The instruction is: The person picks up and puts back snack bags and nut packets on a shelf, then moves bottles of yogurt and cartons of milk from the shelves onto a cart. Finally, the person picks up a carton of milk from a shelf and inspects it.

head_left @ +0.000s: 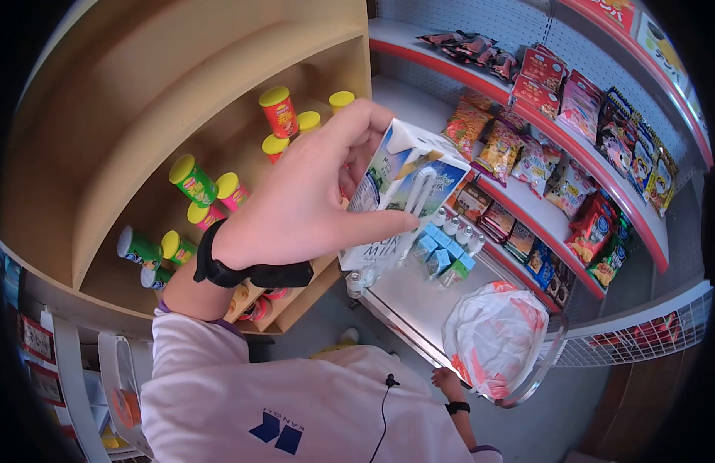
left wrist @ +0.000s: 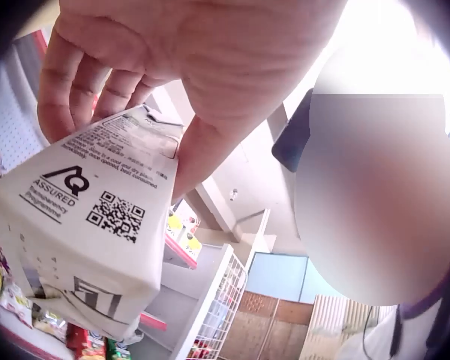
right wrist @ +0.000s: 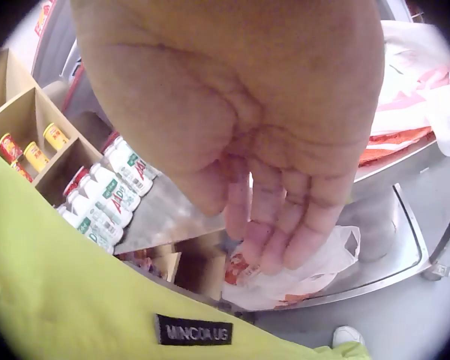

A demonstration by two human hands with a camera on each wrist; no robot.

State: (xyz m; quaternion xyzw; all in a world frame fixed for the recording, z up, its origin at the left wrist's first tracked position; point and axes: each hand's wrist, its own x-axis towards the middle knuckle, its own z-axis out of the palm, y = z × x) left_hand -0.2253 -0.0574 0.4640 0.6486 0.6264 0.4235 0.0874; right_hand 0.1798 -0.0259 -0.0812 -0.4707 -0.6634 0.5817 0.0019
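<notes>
My left hand point(head_left: 296, 197) grips a milk carton point(head_left: 408, 174) by its sides, thumb on one side and fingers on the other. A straw in a clear sleeve is stuck to one face of the carton. In the left wrist view the carton's white panel with a QR code point(left wrist: 116, 216) faces the camera, held between the thumb and fingers of the left hand point(left wrist: 202, 60). Low beside the metal cart point(head_left: 396, 289) hangs my right hand point(head_left: 448, 383), holding nothing. The right wrist view shows that hand point(right wrist: 247, 142) with its fingers loosely bent.
A white plastic bag point(head_left: 496, 336) lies on the cart, near small blue cartons point(head_left: 442, 251) and white bottles point(right wrist: 109, 195). At left, a wooden shelf point(head_left: 218, 58) holds several snack cans point(head_left: 193, 182). Snack bags point(head_left: 500, 147) fill the red-edged shelves. A wire basket point(head_left: 643, 336) stands at right.
</notes>
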